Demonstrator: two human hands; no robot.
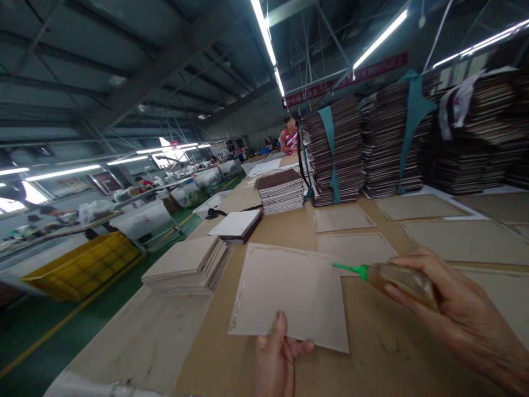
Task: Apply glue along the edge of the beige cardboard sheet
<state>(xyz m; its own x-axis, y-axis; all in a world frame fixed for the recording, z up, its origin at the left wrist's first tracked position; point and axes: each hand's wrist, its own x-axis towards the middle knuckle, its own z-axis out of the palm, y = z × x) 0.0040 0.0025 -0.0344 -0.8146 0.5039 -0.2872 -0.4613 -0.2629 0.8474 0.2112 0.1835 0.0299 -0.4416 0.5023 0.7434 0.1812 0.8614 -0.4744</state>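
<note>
My left hand [276, 350] grips a beige cardboard panel [291, 295] at its near edge, thumb on top and fingers underneath. Glossy glue beads run along the panel's left edge and its far edge. In my right hand [438, 298] is an amber glue bottle [403, 282] with a long green nozzle, lying almost level. The nozzle tip points left, at the panel's far right corner; whether it touches cannot be made out. Beyond that corner, another beige panel [357, 246] lies flat on the table.
Left of my hands is a stack of beige panels [182, 259], with a smaller white-topped stack [235, 223] behind it. Tall bundles of dark sheets [336, 149] stand along the back right. More flat panels [467, 237] cover the right side. A person [289, 138] is farther back.
</note>
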